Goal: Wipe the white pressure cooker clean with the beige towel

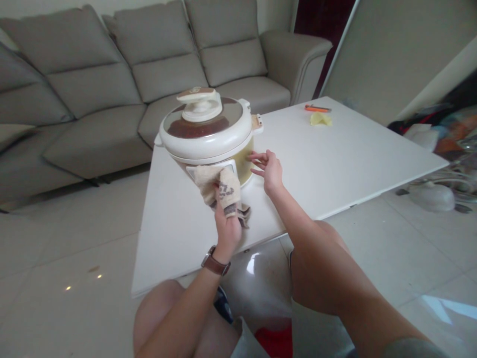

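Seated posture: bare knees [156, 311] at the table's near edge, a red item [275, 342] low between the legs, identity unclear. Left wrist carries a watch on a brown strap [215, 262]. Left hand [228, 228] closed around a bunched beige cloth [223, 186] with dark markings; its darker end hangs loose beside the wrist. The cloth lies over the white-framed front panel [231, 166] of the cooker, covering most of it. Right hand [273, 174] open and holding nothing, fingers spread and partly bent, tips at the cooker's right side; contact or a slight gap cannot be told. Cooker [208, 146]: upright on the near left part of the white table [309, 164], round, white rim, yellowish side wall. Lid [231, 110] seated on top, dark reflective centre, raised handle [199, 102] with brown top. Farther along the table, well apart from both hands: a crumpled pale yellow piece [320, 119], and just behind it an orange-handled tool [316, 108]. Assorted items [434, 196] on the floor, right of the table. Beyond the table, a grey-beige sofa [164, 54] with padded backrests.
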`<act>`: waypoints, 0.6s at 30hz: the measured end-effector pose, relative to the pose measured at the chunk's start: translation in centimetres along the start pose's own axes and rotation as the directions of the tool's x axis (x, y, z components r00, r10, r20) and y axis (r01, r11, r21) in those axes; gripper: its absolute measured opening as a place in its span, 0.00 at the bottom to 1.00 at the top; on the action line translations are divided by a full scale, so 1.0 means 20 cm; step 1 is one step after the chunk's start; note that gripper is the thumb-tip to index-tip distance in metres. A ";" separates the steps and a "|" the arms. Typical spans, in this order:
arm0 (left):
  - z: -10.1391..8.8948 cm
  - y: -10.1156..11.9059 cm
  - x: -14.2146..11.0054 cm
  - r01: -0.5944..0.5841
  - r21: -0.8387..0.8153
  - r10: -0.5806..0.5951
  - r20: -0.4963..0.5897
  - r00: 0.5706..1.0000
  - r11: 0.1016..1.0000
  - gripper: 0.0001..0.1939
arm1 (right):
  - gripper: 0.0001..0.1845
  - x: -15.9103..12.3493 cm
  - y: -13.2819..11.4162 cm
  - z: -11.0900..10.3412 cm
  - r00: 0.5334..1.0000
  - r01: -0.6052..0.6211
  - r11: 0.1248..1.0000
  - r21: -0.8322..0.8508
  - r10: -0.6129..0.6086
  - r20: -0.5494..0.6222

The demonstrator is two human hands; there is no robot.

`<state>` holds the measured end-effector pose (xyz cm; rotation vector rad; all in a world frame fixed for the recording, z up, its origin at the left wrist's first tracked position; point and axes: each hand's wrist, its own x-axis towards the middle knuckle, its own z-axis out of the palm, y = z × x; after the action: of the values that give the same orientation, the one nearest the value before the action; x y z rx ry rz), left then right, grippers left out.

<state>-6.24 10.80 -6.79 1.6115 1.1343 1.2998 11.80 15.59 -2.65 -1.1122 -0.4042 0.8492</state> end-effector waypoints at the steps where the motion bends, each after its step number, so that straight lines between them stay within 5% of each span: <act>1: -0.01 0.00 0.01 0.043 -0.028 -0.044 -0.046 0.998 0.999 0.19 | 0.29 0.00 0.00 0.00 1.000 0.000 1.000 0.001 0.000 -0.002; 5: -0.07 0.00 0.06 0.132 -0.135 -0.155 -0.176 0.972 0.982 0.20 | 0.29 -0.01 0.00 0.00 1.000 -0.003 1.000 0.006 0.003 -0.001; 15: -0.22 0.09 0.28 -0.085 -0.356 -0.066 -0.392 0.917 0.931 0.20 | 0.28 -0.02 -0.01 0.01 1.000 0.003 1.000 -0.003 -0.004 -0.014; 18: -0.29 0.03 0.36 0.014 -0.441 -0.199 -0.376 0.905 0.898 0.22 | 0.28 -0.02 -0.01 0.02 1.000 0.006 1.000 -0.020 -0.006 -0.022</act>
<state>-11.22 17.66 -2.89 0.9580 1.0613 1.7258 11.32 15.41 -2.32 -1.1378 -0.3983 0.8284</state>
